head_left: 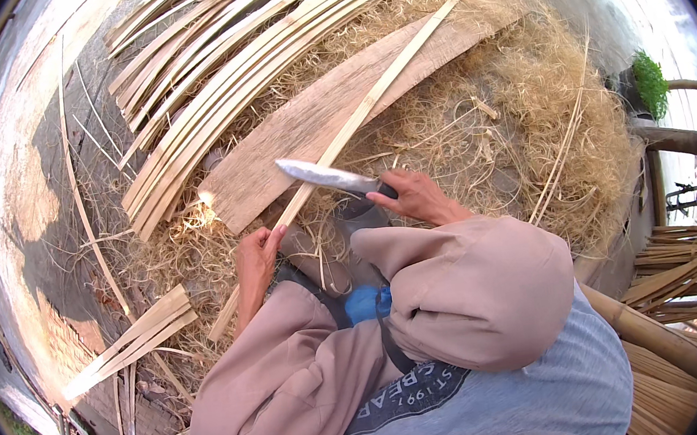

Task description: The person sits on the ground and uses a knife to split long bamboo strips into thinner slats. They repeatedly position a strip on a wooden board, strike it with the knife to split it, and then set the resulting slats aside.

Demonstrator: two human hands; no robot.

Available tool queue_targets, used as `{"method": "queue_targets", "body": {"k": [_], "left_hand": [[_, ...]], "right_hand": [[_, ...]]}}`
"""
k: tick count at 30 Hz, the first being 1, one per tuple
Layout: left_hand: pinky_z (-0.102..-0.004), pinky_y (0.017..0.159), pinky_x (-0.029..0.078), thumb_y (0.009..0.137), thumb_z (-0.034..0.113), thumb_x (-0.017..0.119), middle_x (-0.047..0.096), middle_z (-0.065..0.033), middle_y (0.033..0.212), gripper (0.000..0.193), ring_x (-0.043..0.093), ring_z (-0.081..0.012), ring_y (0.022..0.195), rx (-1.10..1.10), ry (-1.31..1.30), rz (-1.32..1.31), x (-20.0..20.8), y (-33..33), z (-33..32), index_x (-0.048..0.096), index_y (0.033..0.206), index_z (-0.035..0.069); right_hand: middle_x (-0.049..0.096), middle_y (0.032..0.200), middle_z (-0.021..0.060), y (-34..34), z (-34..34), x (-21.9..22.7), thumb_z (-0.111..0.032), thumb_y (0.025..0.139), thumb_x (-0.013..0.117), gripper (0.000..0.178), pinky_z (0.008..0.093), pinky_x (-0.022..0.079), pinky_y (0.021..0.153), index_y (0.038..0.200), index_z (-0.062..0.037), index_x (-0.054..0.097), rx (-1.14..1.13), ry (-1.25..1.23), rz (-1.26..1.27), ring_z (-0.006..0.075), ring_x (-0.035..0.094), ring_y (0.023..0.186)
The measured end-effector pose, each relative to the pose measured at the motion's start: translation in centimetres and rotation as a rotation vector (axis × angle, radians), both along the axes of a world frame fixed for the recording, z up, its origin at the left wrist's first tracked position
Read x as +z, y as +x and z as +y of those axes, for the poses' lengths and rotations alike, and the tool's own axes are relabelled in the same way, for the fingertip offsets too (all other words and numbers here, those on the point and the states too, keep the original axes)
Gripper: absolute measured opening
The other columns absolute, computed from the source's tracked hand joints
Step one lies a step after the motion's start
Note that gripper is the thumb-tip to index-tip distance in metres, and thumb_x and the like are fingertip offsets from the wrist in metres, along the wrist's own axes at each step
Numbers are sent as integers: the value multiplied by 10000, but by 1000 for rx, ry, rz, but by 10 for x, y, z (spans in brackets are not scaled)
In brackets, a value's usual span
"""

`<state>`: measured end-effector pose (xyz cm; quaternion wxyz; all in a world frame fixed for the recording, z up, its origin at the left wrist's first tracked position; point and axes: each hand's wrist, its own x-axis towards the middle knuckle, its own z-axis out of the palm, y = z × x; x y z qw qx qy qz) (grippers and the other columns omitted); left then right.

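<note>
My left hand point(256, 259) pinches the near end of a long pale bamboo strip point(389, 80). From there the strip slants up to the far right, passing over a wide wooden plank point(263, 169). In my right hand point(419, 198) is the dark handle of a knife point(325, 175), its blade pointing left. The blade crosses the strip a short way beyond my left hand; whether it touches the strip I cannot tell. Both hands are in front of my bent knees, and my right fingers are wrapped round the handle.
Curly bamboo shavings point(515, 106) cover much of the ground. Many split strips point(241, 88) lie in rows beyond the plank. A smaller bundle of strips point(136, 337) lies at the left. To the right are a thick bamboo pole point(653, 330), stacked strips point(683, 267) and a green plant point(650, 84).
</note>
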<state>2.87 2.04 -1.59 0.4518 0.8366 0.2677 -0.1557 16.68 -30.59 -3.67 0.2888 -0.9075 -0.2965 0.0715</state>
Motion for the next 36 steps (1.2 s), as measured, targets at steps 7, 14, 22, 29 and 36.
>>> {"method": "queue_targets", "body": {"k": [7, 14, 22, 29, 36], "left_hand": [[-287, 498, 294, 958, 370, 745, 512, 27, 555, 415, 408, -67, 528, 118, 104, -27, 2, -25, 0, 683, 749, 16], [-316, 552, 408, 939, 356, 770, 630, -17, 699, 335, 532, -100, 626, 60, -57, 46, 9, -102, 57, 734, 1038, 38], [-354, 783, 534, 981, 372, 702, 734, -142, 893, 427, 689, -264, 808, -182, 336, -127, 10, 3, -26, 694, 1339, 140], [-328, 900, 535, 1026, 388, 641, 752, -160, 1181, 362, 739, -237, 1039, -32, 33, -113, 14, 6, -19, 742, 1255, 126], [-309, 898, 526, 1035, 399, 629, 778, -146, 1115, 396, 713, -174, 999, -20, -8, -85, 12, 10, -18, 741, 1244, 82]], "right_hand": [[575, 590, 132, 92, -20, 9, -555, 1010, 590, 594, 441, 453, 547, 748, -23, 576, -331, -36, 179, 262, 594, 558], [571, 621, 121, 162, -87, -7, -585, 1010, 556, 628, 443, 462, 588, 732, -22, 573, -652, -38, 104, 247, 570, 593], [642, 737, 172, 12, 25, 25, -571, 992, 606, 574, 472, 513, 647, 827, -20, 604, -126, -35, 352, 328, 657, 702], [592, 650, 117, 71, -36, 20, -565, 997, 606, 574, 450, 493, 591, 794, -28, 589, -354, -164, 253, 270, 632, 621], [577, 615, 116, 65, -1, 18, -541, 992, 627, 564, 449, 465, 556, 754, -34, 556, -273, -27, 240, 279, 571, 554]]}}
